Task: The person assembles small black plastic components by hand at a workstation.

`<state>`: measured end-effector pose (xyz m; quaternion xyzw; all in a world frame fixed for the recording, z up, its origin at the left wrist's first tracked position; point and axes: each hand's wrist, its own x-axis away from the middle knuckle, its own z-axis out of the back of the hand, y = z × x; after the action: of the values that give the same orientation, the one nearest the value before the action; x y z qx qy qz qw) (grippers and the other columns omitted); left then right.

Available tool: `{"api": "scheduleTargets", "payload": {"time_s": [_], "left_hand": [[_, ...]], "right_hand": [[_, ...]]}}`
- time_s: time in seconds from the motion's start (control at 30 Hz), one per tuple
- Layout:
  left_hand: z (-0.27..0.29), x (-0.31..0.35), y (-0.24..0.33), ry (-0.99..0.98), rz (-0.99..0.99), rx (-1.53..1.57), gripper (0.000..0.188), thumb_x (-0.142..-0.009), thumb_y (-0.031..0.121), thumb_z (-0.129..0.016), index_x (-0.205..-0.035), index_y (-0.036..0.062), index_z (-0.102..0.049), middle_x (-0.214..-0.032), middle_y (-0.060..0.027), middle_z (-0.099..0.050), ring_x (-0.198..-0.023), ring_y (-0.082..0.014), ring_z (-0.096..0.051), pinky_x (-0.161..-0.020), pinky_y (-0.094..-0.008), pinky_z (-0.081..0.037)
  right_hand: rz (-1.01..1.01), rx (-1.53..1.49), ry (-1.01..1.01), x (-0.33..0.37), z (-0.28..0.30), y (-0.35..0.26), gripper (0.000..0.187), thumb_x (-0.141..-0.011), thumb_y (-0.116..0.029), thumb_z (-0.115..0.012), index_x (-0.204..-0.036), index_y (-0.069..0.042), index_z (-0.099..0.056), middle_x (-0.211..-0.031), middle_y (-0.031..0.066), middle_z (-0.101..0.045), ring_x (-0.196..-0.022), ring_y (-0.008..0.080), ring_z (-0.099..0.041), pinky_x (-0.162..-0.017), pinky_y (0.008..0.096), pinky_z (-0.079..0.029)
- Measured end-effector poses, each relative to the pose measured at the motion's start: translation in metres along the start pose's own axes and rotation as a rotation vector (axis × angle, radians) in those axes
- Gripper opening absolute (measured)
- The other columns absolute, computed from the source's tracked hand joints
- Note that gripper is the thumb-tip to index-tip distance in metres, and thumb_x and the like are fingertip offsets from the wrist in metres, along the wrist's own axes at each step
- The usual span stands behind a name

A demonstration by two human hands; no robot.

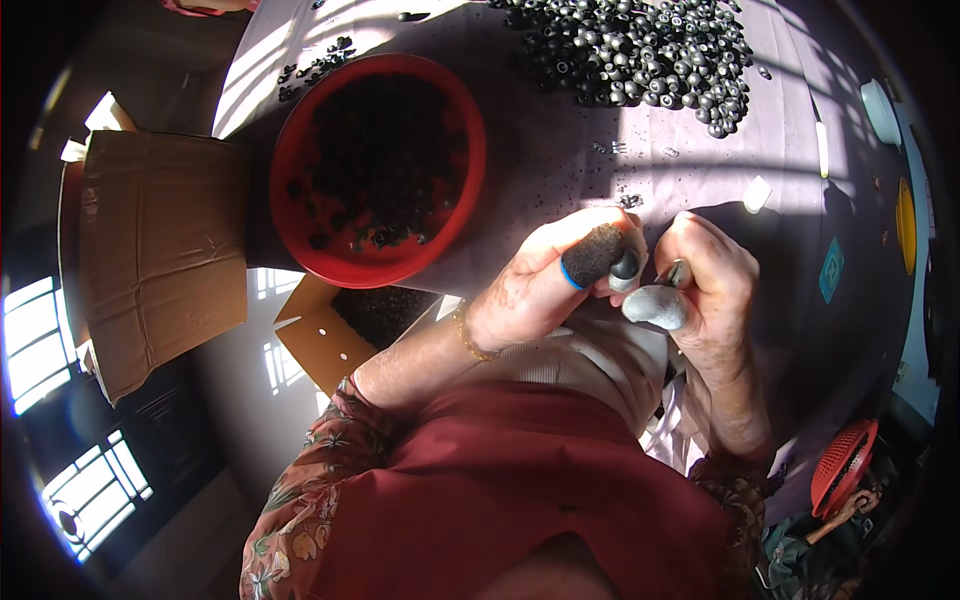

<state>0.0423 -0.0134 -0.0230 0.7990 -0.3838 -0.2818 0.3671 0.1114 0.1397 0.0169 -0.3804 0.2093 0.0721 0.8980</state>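
Note:
My left hand (530, 275) is closed around a small, round, shiny black piece (624, 268). A dark, worn cover with a blue edge (592, 256) sits over its thumb. Close beside it, my right hand (712, 275) is curled round a small metal tool (677, 272), mostly hidden by the fingers. The right thumb wears a grey cover (655, 307). Both hands are above the near edge of the cloth-covered table (560, 170). Just beyond the left fingertips lies a little clump of dark bits (630, 201).
A red basin (290, 215) with dark pieces stands left. A large heap of round black pieces (650, 55) lies at the back. Cardboard boxes (165, 250) (318, 335) stand left and below. A teal packet (831, 270) lies right. Lower right, another person's hand (862, 502) is near a red basket (843, 462).

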Motion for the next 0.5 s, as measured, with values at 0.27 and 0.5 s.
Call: {"api": "scheduleTargets", "payload": {"time_s": [0.27,0.5], "left_hand": [[0.001,-0.005,-0.01,-0.09,0.004,0.465,0.033,-0.092,0.032,-0.046,-0.099,0.0004,-0.051,-0.083,-0.0085,-0.049,-0.074,-0.0163,-0.047,-0.063,-0.0306,-0.041],[-0.007,0.005,-0.001,0.16,0.135,0.165,0.023,-0.095,0.022,-0.04,-0.097,0.0014,-0.052,-0.077,-0.0003,-0.046,-0.068,-0.0075,-0.041,-0.062,-0.0229,-0.036]], "right_hand": [[-0.282,-0.323,0.058,0.005,-0.005,-0.013,0.031,-0.074,-0.024,-0.074,-0.074,-0.002,-0.052,-0.061,0.004,-0.052,-0.049,0.0104,-0.053,-0.045,0.0269,-0.041],[-0.308,-0.179,0.076,0.004,-0.013,-0.012,0.028,-0.074,-0.019,-0.074,-0.081,0.0,-0.055,-0.067,0.0097,-0.055,-0.057,0.0241,-0.058,-0.049,0.0312,-0.045]]}}
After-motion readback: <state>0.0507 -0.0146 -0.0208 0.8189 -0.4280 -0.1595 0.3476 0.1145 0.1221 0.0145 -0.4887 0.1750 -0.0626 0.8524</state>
